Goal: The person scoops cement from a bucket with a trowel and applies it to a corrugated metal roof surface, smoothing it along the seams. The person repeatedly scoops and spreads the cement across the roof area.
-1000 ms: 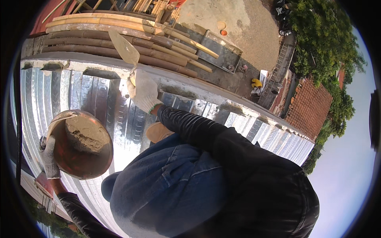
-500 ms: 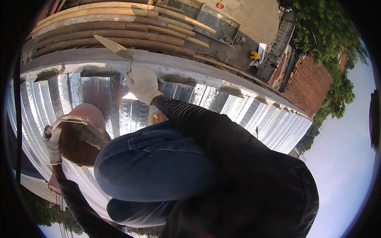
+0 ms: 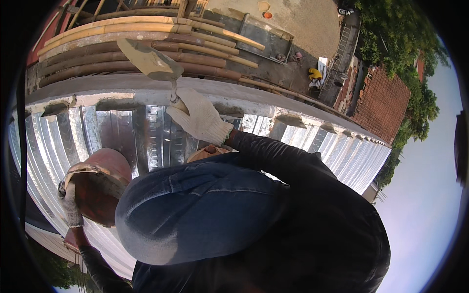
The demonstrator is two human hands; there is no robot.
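Note:
My right hand (image 3: 200, 116), in a cream knitted glove, is closed round the handle of a trowel (image 3: 148, 59). The trowel's pointed blade is tilted over a long concrete ledge (image 3: 234, 94) and carries a smear of grey mortar. My left hand (image 3: 72, 207), gloved too, grips the rim of a reddish bucket (image 3: 110, 163). That bucket lies tipped toward me, with wet grey mortar clinging to its inner wall. Both the bucket and my bent knee (image 3: 185, 210) in blue jeans are above shiny ribbed metal decking (image 3: 161, 136).
Beyond the ledge lie several bamboo poles (image 3: 117, 29), with a yard far below. A person in yellow (image 3: 314, 74) bends near a ladder (image 3: 339, 56) down there. A tiled roof (image 3: 381, 100) and trees (image 3: 405, 39) stand at the right. Mortar-edged gaps (image 3: 290, 121) run along the ledge.
My right hand has drawn back to the right, and the trowel has turned to show its blade's broad face. The bucket and my left hand have shifted slightly down in view.

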